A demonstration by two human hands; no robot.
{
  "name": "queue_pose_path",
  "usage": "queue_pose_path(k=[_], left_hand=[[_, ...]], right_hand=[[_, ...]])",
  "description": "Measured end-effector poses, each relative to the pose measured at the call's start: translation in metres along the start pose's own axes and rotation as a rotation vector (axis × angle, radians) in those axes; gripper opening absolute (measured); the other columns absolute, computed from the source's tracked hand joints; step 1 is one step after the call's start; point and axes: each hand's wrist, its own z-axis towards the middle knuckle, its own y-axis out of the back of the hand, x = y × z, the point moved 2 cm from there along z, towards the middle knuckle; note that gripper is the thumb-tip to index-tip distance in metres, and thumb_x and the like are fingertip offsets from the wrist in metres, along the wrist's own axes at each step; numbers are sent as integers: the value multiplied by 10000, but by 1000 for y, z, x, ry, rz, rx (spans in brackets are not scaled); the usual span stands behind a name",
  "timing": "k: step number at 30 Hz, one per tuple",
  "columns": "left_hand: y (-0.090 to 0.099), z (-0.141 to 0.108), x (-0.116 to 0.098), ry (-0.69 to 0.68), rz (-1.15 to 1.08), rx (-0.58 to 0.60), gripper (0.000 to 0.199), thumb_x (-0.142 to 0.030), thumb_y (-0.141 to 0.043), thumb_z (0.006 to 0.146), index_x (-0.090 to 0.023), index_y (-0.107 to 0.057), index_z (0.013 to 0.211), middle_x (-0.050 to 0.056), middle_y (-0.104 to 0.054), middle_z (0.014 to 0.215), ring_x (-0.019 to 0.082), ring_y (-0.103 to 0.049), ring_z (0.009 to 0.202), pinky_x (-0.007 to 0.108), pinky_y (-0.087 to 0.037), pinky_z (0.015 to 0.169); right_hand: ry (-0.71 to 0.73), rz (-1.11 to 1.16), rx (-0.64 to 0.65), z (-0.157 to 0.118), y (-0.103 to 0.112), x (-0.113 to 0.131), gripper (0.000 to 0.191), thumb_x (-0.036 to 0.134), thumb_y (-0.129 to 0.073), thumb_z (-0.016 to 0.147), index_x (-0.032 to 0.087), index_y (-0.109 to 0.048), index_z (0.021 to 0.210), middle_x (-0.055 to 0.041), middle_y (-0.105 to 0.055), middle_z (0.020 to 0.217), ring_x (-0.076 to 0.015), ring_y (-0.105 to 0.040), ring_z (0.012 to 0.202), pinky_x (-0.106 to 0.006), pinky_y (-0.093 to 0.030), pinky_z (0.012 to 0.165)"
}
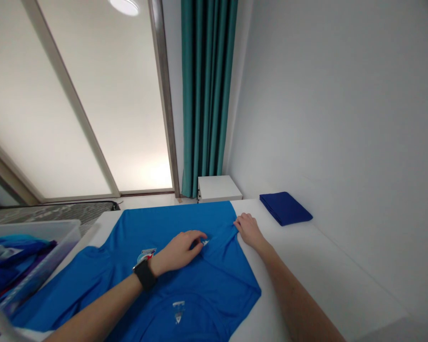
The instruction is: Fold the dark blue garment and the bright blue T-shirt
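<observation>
A blue T-shirt [221, 280] lies spread on the white table, its collar towards me and its hem at the far side. Its right sleeve looks turned inward over the body; the left sleeve stretches out to the left. My left hand [180, 249], with a black watch on the wrist, rests over the middle of the shirt. Thumb and fingers curve apart beside a small white mark on the cloth. At the shirt's right edge, my right hand [248, 228] pinches the fabric. A round printed badge [145, 255] shows partly behind my left wrist.
On the white table [299, 266], a folded dark blue cloth [285, 208] lies by the wall. A clear plastic bin [62, 232] with blue clothes [14, 261] stands at left. Beyond are a white cabinet [219, 187], a green curtain [209, 95] and frosted sliding doors [121, 104].
</observation>
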Motion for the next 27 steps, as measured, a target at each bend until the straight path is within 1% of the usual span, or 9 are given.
queue_pose_path(k=[4,7,10,13,15,18,21,24,27], left_hand=[[-4,52,-4,0,115,-39,287,-221,-434,923,-194,-640,1121,75,-682,1109,227,-624,1014,361,-459,906],[-18,85,-10,17,240,-37,286,-260,-439,929,-199,-633,1130,94,-651,1081,260,-590,1049,407,-444,909],[-34,104,-14,38,285,-27,284,-328,-477,917,-193,-616,1126,122,-605,1122,300,-552,1090,478,-412,940],[-45,112,-14,53,266,-14,234,-352,-534,877,-200,-618,1034,114,-593,1117,302,-542,1090,470,-415,933],[-48,116,-12,68,241,-18,180,-327,-542,865,-207,-601,986,92,-606,1090,281,-553,1079,423,-430,911],[-50,120,-7,98,193,-35,140,-281,-495,894,-214,-551,1004,48,-650,995,226,-616,973,336,-455,827],[-51,122,-5,121,166,-63,168,-247,-450,929,-223,-495,1089,19,-682,952,195,-659,892,296,-453,784],[-55,121,-6,139,176,-95,243,-243,-446,948,-223,-453,1189,39,-704,988,214,-673,928,310,-441,809],[-61,118,-9,147,202,-122,276,-262,-436,966,-225,-444,1240,71,-713,1042,246,-673,976,354,-419,868]], right_hand=[[-1,-17,-14,-2,1,3,256,307,-393,1005,193,-609,927,-75,-592,1023,-229,-489,995,-334,-347,817],[-8,-12,-30,-4,3,4,295,287,-336,1015,191,-603,936,-77,-591,1020,-224,-487,989,-333,-339,820],[-14,6,-31,-5,2,2,263,210,-347,984,201,-603,926,-64,-588,1008,-209,-488,987,-321,-332,827],[-20,31,-24,-5,1,1,190,144,-426,896,211,-601,928,-55,-581,1018,-209,-478,1009,-322,-324,851],[-34,54,-23,-6,0,0,173,142,-464,845,213,-597,931,-58,-573,1030,-219,-471,1021,-333,-322,868],[-53,81,-30,-5,-1,-1,177,144,-476,822,211,-592,938,-62,-567,1047,-221,-472,1032,-339,-324,887],[-62,83,-40,-5,-2,-1,174,147,-469,844,208,-590,953,-62,-569,1054,-216,-479,1041,-335,-327,898],[-70,74,-47,-5,-3,-1,136,212,-464,905,207,-590,955,-68,-574,1052,-225,-483,1046,-344,-332,899],[-56,21,-53,-4,-3,-1,179,293,-438,968,202,-591,967,-76,-577,1060,-234,-490,1044,-350,-343,889]])
